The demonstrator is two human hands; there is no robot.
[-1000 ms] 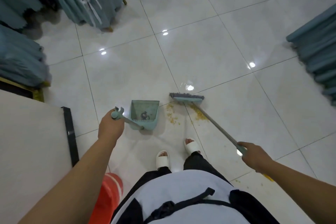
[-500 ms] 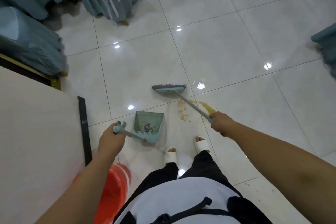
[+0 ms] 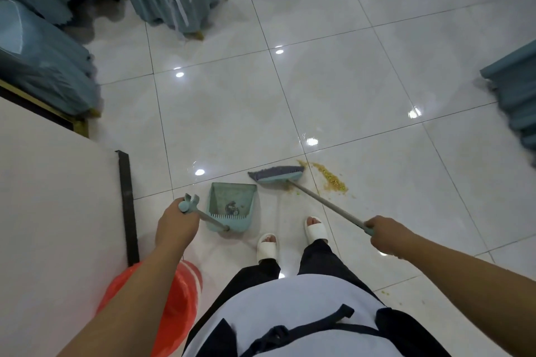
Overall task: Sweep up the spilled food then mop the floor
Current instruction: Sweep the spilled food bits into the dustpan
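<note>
Head view. Your left hand (image 3: 176,224) is closed around the top of the dustpan (image 3: 231,207) handle, with the pan resting on the floor (image 3: 362,90) just ahead of your left foot, its mouth facing away from you. Your right hand (image 3: 387,233) is wrapped around the lower end of the broom (image 3: 277,174) shaft; the broom head sits on the tile just right of and beyond the pan mouth. The spilled food (image 3: 330,178), a yellowish streak of crumbs, lies immediately right of the broom head, touching its right end, with a few loose bits under the shaft. More crumbs (image 3: 385,293) show near your right leg. A little dark debris already lies inside the pan.

Step in hand, as judged: sweeping, early; mopping has not begun and no mop is visible. The next move calls for setting the bristles beyond and to the right of the streak, then drawing left toward the pan mouth, holding the pan lip flat against the tile so crumbs do not slide under.

Against the frame half a second earlier: the broom head has shifted right, from ahead of the pan to the edge of the spill, and your right hand has drawn back along the shaft; the pan has stayed put.
</note>
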